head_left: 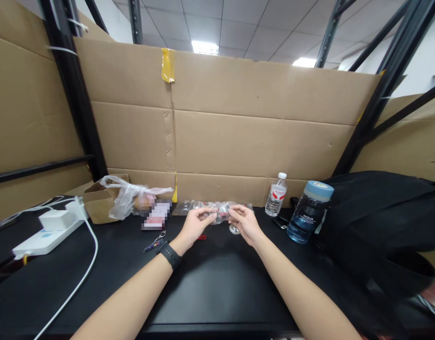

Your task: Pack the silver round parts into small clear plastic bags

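At the middle of the black table, a small clear plastic bag (pixel 220 218) is stretched between my hands. Shiny bits and red marks show through it, too small to name. My left hand (pixel 196 225), with a black watch on the wrist, pinches the bag's left side. On the right side, the fingers of my right hand (pixel 247 225) are closed on it. Just below the right fingertips is a round silvery disc (pixel 234 230); whether it is held or lying there I cannot tell. Behind the hands lies more clear plastic packaging (pixel 184 208). A red strip (pixel 202 237) lies beside my left hand.
Leftward are a white power strip (pixel 44 241) with cables, a brown paper bag (pixel 102 203), a knotted plastic bag (pixel 127 198), a partly blurred flat object (pixel 157 215) and a keychain (pixel 154 243). Rightward stand a water bottle (pixel 276 196), a blue-lidded bottle (pixel 307 217) and a black backpack (pixel 376 222). Cardboard (pixel 224 146) walls the back.
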Demonstrator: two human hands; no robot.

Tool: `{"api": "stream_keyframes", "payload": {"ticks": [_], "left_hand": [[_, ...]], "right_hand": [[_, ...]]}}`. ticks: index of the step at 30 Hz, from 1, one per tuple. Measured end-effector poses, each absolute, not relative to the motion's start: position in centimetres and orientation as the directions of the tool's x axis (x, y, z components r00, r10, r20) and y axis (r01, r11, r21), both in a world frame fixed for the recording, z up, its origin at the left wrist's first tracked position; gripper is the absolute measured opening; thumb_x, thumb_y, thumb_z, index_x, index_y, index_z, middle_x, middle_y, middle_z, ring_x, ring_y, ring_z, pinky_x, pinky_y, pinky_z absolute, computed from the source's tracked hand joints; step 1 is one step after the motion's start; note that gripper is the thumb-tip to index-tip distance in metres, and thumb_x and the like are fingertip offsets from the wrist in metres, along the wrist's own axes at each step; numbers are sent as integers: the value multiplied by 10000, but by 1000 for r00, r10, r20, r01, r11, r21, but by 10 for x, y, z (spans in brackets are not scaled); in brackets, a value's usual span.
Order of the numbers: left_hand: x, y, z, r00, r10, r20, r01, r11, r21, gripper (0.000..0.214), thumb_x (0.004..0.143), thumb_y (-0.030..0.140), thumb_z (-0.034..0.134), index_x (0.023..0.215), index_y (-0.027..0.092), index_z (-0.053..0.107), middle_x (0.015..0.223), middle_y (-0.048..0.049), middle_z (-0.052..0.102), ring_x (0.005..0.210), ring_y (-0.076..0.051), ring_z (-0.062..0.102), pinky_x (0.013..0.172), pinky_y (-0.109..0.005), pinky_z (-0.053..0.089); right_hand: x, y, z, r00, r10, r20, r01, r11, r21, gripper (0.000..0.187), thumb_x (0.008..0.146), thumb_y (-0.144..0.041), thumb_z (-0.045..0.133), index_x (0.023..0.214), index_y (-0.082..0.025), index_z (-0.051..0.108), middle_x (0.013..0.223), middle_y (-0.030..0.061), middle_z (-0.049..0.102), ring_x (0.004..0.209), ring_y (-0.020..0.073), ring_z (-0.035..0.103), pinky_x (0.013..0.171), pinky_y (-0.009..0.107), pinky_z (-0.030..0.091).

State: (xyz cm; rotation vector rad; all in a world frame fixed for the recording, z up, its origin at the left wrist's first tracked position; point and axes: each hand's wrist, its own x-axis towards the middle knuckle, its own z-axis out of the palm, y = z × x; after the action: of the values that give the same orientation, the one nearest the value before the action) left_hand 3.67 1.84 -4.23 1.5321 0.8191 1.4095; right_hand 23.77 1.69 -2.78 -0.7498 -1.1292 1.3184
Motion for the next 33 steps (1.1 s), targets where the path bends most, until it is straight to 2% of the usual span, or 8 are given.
{"api": "stream_keyframes", "payload": {"ticks": [6, 11, 17, 23, 25, 27, 30, 33], "left_hand": [[35, 19, -46, 130, 836, 533, 166, -548, 820, 206, 757, 357, 796, 850, 173, 804, 979, -98, 775, 954, -249, 702, 888, -358, 534], [31, 26, -51, 111, 830, 546, 286, -553, 783, 163, 789, 361, 765, 828, 209, 808, 1025, -77, 751, 995, -236, 685, 926, -361, 507], [20, 35, -57, 73, 879, 470, 506, -439, 742, 122, 789, 338, 758, 802, 226, 804, 1011, -49, 739, 962, -216, 676, 932, -340, 479], [15, 34, -65, 193, 907, 374, 798, -367, 478, 151, 823, 367, 718, 750, 243, 762, 982, -39, 741, 1018, -266, 625, 909, -385, 440], [14, 31, -63, 201, 892, 406, 844, -368, 390, 179, 865, 393, 671, 816, 243, 754, 1016, -58, 724, 1049, -288, 602, 916, -418, 427], [14, 26, -57, 192, 848, 493, 859, -388, 333, 200, 879, 361, 653, 1015, 235, 727, 1114, -86, 688, 1088, -298, 582, 922, -432, 428], [15, 18, -42, 193, 718, 669, 845, -468, 258, 459, 845, 236, 669, 1294, 217, 581, 1309, -123, 588, 1201, -293, 527, 968, -426, 419], [17, 9, -29, 354, 583, 731, 796, -599, 92, 498, 855, 131, 624, 1326, 280, 564, 1425, -96, 525, 1299, -287, 459, 1030, -439, 366]], "right_hand": [[238, 23, -36, -87, 953, 289, -195, 268, -944, 370, 630, -430, 901, 831, -174, 726, 878, 32, 706, 627, 125, 647, 623, 272, 531], [239, 23, -34, -102, 954, 281, -86, 273, -958, 361, 637, -438, 883, 827, -165, 743, 822, 44, 712, 617, 148, 653, 586, 275, 510], [257, 37, -33, 159, 925, 346, -16, 352, -936, 336, 704, -435, 798, 867, -155, 714, 789, 61, 723, 635, 181, 686, 511, 249, 455], [272, 43, -33, 161, 919, 359, 50, 356, -933, 513, 727, -438, 767, 1138, -158, 641, 788, 69, 756, 636, 217, 722, 549, 282, 500], [270, 41, -32, 131, 922, 365, 80, 357, -931, 545, 753, -444, 736, 1200, -153, 620, 796, 78, 762, 626, 222, 730, 538, 280, 491], [266, 38, -32, 112, 922, 371, 108, 360, -927, 546, 783, -436, 698, 1240, -153, 601, 780, 73, 760, 616, 223, 734, 530, 273, 480], [259, 35, -33, 77, 926, 368, 119, 358, -926, 512, 809, -419, 656, 1246, -166, 568, 714, 38, 737, 572, 206, 721, 515, 252, 457], [255, 32, -33, -22, 947, 320, 69, 320, -945, 520, 791, -432, 675, 1230, -195, 528, 659, -5, 709, 486, 173, 670, 474, 225, 412]]}}
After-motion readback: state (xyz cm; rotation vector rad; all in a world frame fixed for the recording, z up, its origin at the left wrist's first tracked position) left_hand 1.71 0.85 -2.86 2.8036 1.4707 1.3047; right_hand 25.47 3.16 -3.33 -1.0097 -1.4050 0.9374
